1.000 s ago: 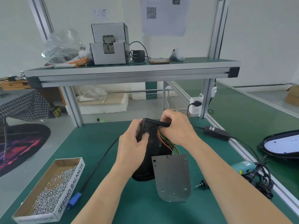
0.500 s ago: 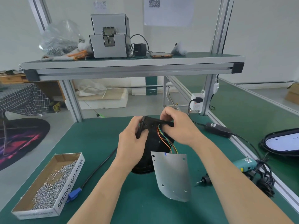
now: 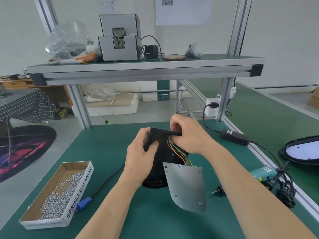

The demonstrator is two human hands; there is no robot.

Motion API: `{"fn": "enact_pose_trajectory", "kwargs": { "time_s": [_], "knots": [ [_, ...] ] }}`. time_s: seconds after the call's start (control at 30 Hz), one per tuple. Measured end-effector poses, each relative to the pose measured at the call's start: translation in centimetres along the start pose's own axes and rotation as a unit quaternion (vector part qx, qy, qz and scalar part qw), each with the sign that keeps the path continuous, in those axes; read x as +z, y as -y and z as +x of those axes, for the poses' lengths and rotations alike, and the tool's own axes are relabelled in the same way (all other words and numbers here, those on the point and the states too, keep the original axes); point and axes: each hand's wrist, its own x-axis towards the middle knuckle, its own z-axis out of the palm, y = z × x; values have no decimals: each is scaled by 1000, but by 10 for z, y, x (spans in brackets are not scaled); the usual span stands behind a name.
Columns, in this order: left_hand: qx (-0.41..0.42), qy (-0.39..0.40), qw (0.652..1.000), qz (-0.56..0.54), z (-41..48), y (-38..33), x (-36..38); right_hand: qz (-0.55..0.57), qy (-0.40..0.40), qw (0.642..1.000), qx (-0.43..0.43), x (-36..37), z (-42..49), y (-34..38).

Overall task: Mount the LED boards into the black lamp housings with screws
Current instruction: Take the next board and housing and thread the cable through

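Green tabletop (image 3: 107,152) below an aluminium-framed shelf. The black lamp housing (image 3: 162,152) is held upright at the tabletop's middle, as it was half a second earlier. Its left edge is clasped by the left grip (image 3: 139,157) and its top rim is pinched by the right grip (image 3: 189,135). The LED board (image 3: 186,185) is hung by coloured wires (image 3: 176,152) in front, unmounted. Positions are almost unchanged.

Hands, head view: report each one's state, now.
Left hand: closed, gripping the black lamp housing at its left edge.
Right hand: closed, pinching the housing's top edge.
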Motion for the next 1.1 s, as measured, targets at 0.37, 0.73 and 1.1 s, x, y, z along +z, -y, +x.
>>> {"fn": "enact_pose_trajectory", "kwargs": {
  "time_s": [0.37,0.73,1.1],
  "knots": [
    [3,-13,999,38,-8,1,4,-58,-18,996,61,15,-2,0],
    [33,-64,994,79,-11,-2,12,69,20,997,34,-4,-14,-11],
    [16,-187,982,-30,-18,8,32,396,135,888,189,44,-95,-27]
  ]
}}
